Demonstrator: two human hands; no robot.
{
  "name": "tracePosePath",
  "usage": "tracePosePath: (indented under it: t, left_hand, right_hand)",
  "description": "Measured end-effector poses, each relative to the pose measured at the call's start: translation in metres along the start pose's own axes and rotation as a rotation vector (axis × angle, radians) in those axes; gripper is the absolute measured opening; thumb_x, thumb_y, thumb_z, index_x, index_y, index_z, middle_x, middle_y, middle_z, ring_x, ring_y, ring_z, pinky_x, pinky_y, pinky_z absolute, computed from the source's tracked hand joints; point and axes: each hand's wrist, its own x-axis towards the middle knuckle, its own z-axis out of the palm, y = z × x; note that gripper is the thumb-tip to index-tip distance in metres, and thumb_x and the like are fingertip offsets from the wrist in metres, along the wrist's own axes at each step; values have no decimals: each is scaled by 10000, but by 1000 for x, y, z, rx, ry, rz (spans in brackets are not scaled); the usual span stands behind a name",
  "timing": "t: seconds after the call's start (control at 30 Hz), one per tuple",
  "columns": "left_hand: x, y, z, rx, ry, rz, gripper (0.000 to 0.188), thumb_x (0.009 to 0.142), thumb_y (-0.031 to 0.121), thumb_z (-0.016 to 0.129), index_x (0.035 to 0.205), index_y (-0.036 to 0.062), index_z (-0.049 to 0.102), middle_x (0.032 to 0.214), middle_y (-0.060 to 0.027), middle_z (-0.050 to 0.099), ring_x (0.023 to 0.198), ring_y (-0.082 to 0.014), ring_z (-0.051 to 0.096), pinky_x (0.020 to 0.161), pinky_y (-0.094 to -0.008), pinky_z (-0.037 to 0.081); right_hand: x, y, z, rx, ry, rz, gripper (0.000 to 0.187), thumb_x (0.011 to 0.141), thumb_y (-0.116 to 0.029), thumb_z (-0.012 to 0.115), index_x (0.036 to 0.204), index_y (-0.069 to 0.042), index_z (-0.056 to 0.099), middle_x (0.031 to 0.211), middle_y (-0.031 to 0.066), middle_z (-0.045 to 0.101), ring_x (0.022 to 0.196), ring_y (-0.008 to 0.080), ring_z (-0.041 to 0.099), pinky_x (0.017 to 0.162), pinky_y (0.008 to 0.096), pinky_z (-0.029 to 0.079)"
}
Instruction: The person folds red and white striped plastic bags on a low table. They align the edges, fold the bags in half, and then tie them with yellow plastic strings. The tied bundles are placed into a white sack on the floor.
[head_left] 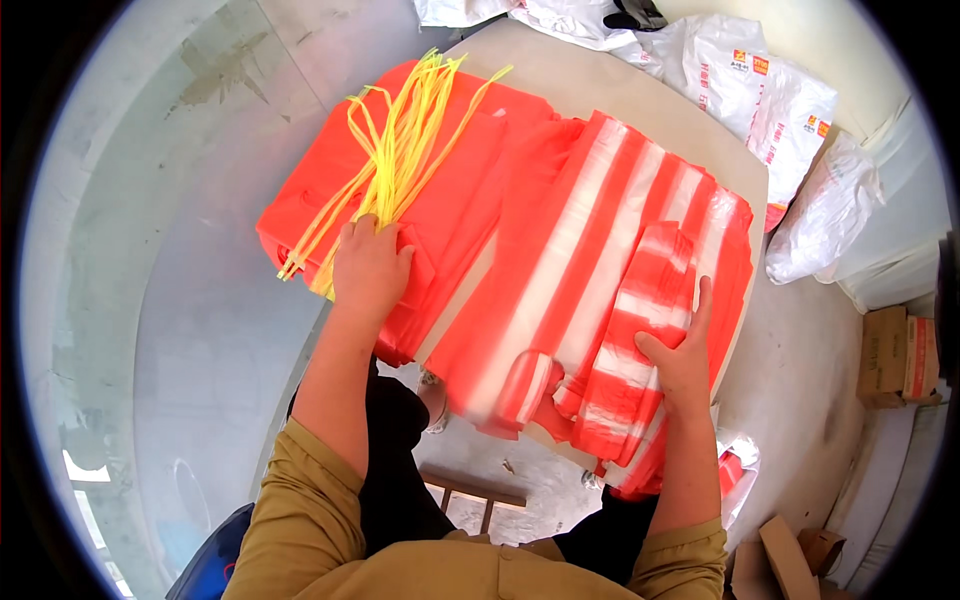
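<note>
From my distant seat, I saw the sheets (520, 165) lying across the desk (570, 65), the strips (395, 160) on top at left and a bundle (655, 285) on top at right, each beneath one of the hands (368, 272). Sacks (720, 80) lay behind and right of the desk, cartons (884, 352) farther right.

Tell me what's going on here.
A person's left hand is at a bunch of yellow strips lying across a red stack; whether it grips them is unclear. The right hand touches a folded red-and-white bundle, thumb over its edge. That bundle lies on striped sheets spread over the table.
</note>
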Motion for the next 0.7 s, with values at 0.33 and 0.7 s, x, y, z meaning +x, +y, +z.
tracePosePath:
  t: [0.33,0.7]
  left_hand:
    - [6,5,-5,-103,69,-1,271,926,217,742,1124,35,773,1144,-131,727,1107,-320,673,936,-437,563]
    - [11,10,-7,-1034,-87,-270,256,1037,155,632,1189,-5,762,968,-48,746,812,-136,650,755,-292,527]
  right_hand:
    - [1,-9,-6,84,6,41,1135,788,21,744,1710,-127,100,1555,190,460,1313,301,587,1018,424,584]
    - [-1,-15,-7,94,17,89,1103,809,25,727,1713,-119,111,1578,192,442,1332,298,575,1042,423,565]
